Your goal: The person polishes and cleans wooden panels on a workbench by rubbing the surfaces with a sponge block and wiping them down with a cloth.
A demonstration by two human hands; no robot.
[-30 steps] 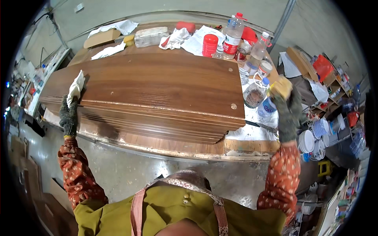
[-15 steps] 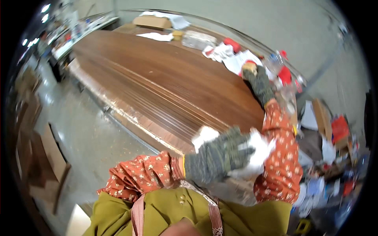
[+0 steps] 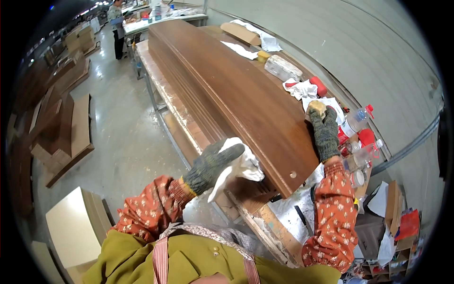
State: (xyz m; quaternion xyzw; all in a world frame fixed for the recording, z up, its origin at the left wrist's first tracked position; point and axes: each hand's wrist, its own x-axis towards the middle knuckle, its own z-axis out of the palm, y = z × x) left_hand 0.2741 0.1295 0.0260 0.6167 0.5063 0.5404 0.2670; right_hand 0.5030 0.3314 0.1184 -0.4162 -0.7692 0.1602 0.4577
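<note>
A long brown wooden panel (image 3: 236, 90) with a grooved, moulded side lies on the workbench (image 3: 179, 120). My left hand (image 3: 215, 163), in a dark grey-green knit glove, is closed on a white cloth (image 3: 241, 165) beside the near end of the moulded side. Part of the cloth hangs below the hand. Across the panel, my right hand (image 3: 325, 135), gloved the same way, grips a tan sponge-like block (image 3: 317, 109) near the far long edge. A round pale spot or hole (image 3: 293, 174) shows at the panel's near corner.
Along the wall side lie white rags (image 3: 300, 89), a red object (image 3: 318, 86), a wrapped block (image 3: 283, 67) and plastic bottles (image 3: 354, 123). Cardboard and scraps (image 3: 392, 213) pile up at right. Panels (image 3: 71, 137) stand at left; a person (image 3: 117, 28) is far back.
The view has swung, so the panel now runs more lengthwise away from me. My left hand has moved left with the cloth, away from my right forearm. The right hand still grips the block.
</note>
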